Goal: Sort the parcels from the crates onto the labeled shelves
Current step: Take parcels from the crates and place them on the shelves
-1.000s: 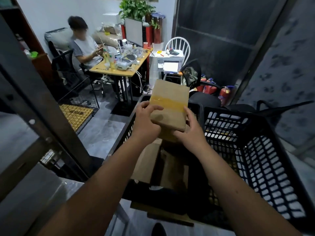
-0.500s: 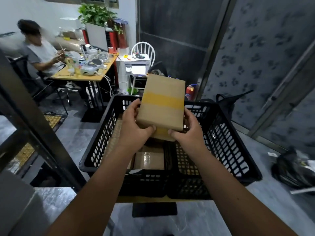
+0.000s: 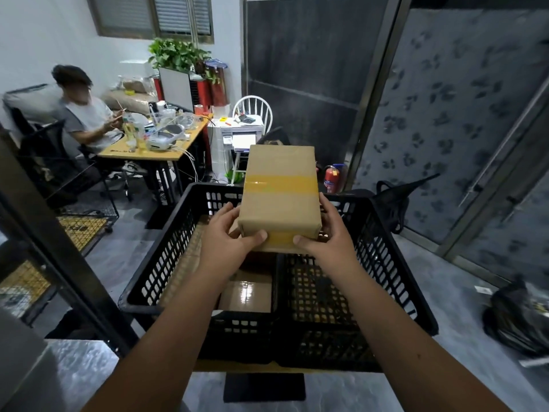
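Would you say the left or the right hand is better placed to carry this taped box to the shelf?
Left, probably: both hands grip the brown cardboard box, but the dark shelf frame stands on the left hand's side.

Seated person in grey T-shirt (image 3: 86, 117) at far left, behind light wooden desk (image 3: 154, 150) cluttered with small items. Leafy green potted plant (image 3: 175, 53) behind grey monitor (image 3: 176, 89). White spindle-back chair (image 3: 252, 110) beside white printer (image 3: 237, 141). Red fire extinguisher (image 3: 332, 178) on floor by dark wall. Black plastic bag (image 3: 517, 316) at right.
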The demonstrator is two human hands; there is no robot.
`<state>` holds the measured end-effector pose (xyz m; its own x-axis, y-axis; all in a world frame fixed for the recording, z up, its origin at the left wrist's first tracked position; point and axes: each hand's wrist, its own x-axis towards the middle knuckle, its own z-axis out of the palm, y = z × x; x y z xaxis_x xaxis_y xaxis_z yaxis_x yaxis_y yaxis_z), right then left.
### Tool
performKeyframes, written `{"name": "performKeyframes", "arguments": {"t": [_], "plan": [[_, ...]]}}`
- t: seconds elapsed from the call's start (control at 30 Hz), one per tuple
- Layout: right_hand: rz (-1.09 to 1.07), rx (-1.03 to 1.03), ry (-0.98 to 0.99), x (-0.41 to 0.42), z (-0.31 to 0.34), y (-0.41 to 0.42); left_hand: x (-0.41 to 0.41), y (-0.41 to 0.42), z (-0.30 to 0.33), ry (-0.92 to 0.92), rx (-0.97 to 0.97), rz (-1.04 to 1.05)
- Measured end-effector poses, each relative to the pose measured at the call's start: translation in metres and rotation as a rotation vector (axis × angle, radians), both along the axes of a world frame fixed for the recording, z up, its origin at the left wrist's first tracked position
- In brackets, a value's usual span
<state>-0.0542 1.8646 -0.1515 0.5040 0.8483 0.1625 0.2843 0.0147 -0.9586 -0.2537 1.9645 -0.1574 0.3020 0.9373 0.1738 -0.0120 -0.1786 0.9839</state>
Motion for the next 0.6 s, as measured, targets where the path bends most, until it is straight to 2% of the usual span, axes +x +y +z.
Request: {"name": "performKeyframes", "arguments": {"t": [0.33,0.6], "plan": [[-0.029,-0.042,-0.005,0.02,-0.003,0.0,0.014,-0.004,-0.001,-0.015,-0.086,0.009],[-0.02,0.001,0.069,0.026,0.002,0.003,0.016,-0.019,0.007,-0.01,-0.098,-0.109]]}}
